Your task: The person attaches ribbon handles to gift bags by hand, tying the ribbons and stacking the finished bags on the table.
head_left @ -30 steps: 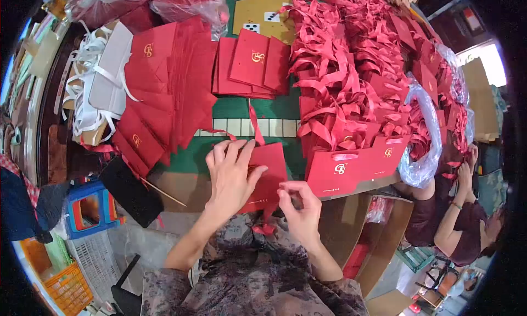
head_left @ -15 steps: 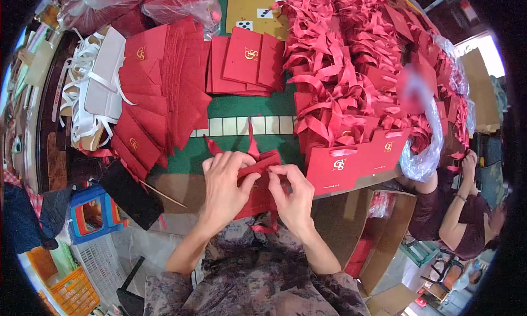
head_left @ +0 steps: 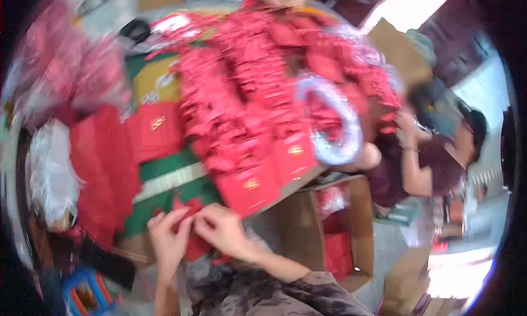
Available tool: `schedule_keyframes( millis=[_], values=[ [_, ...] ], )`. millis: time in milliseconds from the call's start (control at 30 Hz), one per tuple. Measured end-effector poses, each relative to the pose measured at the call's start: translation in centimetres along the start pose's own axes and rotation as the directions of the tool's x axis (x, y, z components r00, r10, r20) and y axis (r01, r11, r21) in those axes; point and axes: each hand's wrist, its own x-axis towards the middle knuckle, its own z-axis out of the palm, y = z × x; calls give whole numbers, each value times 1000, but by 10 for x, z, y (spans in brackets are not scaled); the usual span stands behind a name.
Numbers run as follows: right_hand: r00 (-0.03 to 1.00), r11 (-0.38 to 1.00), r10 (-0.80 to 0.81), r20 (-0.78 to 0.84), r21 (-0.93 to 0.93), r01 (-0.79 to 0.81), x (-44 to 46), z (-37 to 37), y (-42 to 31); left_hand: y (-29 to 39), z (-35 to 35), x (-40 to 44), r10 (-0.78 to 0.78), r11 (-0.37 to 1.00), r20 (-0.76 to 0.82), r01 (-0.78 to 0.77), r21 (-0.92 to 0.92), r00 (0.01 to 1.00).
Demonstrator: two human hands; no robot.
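Observation:
Close to my body, at the near edge of the green table (head_left: 164, 202), I hold a small red paper bag (head_left: 194, 248) in both hands. My left hand (head_left: 168, 232) is closed around its upper left part. The fingers of my right hand (head_left: 224, 231) pinch near its top right edge; blur hides exactly what lies between the fingertips. Red ribbon ends stick up beyond my left fingers. Just past my right hand stand finished-looking red bags (head_left: 250, 187) with gold lettering and ribbon handles, packed in long rows.
Flat red bags (head_left: 101, 168) and white bags (head_left: 52, 173) lie at left, with a small red stack (head_left: 156, 130) behind. A plastic-wrapped ring (head_left: 351, 130) lies right of the rows. An open cardboard box (head_left: 362, 228) holds red items. A co-worker (head_left: 428, 168) sits at right.
My view has swung to the right, so the table appears shifted left and more of the co-worker and room shows. Both hands keep their hold on the red bag.

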Motion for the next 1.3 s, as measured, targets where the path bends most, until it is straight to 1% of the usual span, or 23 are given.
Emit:
schedule_keyframes(
  millis=[33, 100, 167, 233, 300, 367, 467, 500, 567, 600, 700, 733, 767, 800, 833, 867, 967, 1033, 1067, 1200, 1233, 1267, 1300],
  values=[
    [1000, 1000, 21, 22, -8, -21, -4, -1, 1, -5, 4, -1, 3, 1000, 2, -3, 23, 1000],
    [996, 996, -87, -7, -8, 87, -6, -2, 6, -21, 17, -5, 55, 996, -40, -57, -65, 998],
    [995, 994, -96, -12, -48, 95, -13, 4, 15, -33, 27, -7, 5, 980, -25, -10, -200, 1000],
    [982, 976, -184, -44, -128, 177, -15, 5, 15, -28, 28, -8, 67, 966, -16, -69, -249, 998],
    [984, 965, -178, -16, -196, 172, -22, 9, 17, -37, 30, -10, -51, 880, 64, 75, -469, 997],
    [972, 950, -232, -48, -225, 216, -28, 16, 20, -28, 25, -10, -42, 845, 117, 98, -525, 992],
    [974, 970, -220, -58, -124, 211, -34, 10, 17, -35, 21, -14, -75, 876, 161, 142, -461, 984],
    [983, 984, -170, -67, -63, 166, -35, 11, 17, -46, 25, -17, -63, 879, 158, 130, -459, 985],
    [988, 991, -132, -79, 0, 132, -36, 11, 18, -68, 37, -17, 38, 867, 54, -6, -498, 998],
    [990, 993, -113, -82, 9, 114, -37, 11, 17, -54, 40, -23, 39, 900, -46, -55, -433, 998],
    [994, 995, -65, -88, 74, 71, -40, 9, 16, -40, 42, -30, 60, 945, -109, -92, -315, 992],
    [996, 991, -30, -82, 129, 41, -41, 8, 15, -28, 44, -34, -20, 924, -160, -42, -379, 987],
    [997, 983, 5, -75, 183, 9, -42, 8, 14, -16, 43, -38, -12, 924, -163, -51, -378, 987],
    [993, 974, 9, -121, 228, 19, -42, 9, 14, -1, 37, -43, 77, 947, -195, -133, -294, 978],
    [992, 974, 3, -127, 227, 26, -42, 8, 12, 16, 32, -48, 167, 955, -219, -213, -207, 961],
    [990, 975, -18, -142, 215, 49, -44, 6, 9, 40, 25, -51, 174, 979, -237, -194, -64, 956],
    [980, 984, -120, -157, 114, 139, -47, 10, 16, 45, 25, -53, 213, 974, -255, -226, -25, 943],
    [919, 943, -334, -208, -82, 324, -48, 10, 18, 45, 24, -54, 209, 973, -243, -225, -41, 947],
    [919, 942, -335, -209, -80, 325, -48, 10, 19, 44, 24, -54, 200, 974, -230, -218, -58, 952],
    [958, 968, -247, -143, 3, 251, -48, 7, 19, 32, 24, -52, 173, 970, -192, -201, -137, 966],
    [993, 977, -70, -93, 194, 87, -48, 3, 15, 30, 24, -53, 151, 966, -183, -185, -182, 971],
    [995, 926, 99, -10, 367, -89, -48, 0, 11, 29, 24, -53, 129, 960, -171, -167, -225, 977],
    [995, 924, 99, -5, 371, -90, -48, 4, 13, 28, 23, -54, 126, 962, -174, -163, -221, 977]
  ],
)
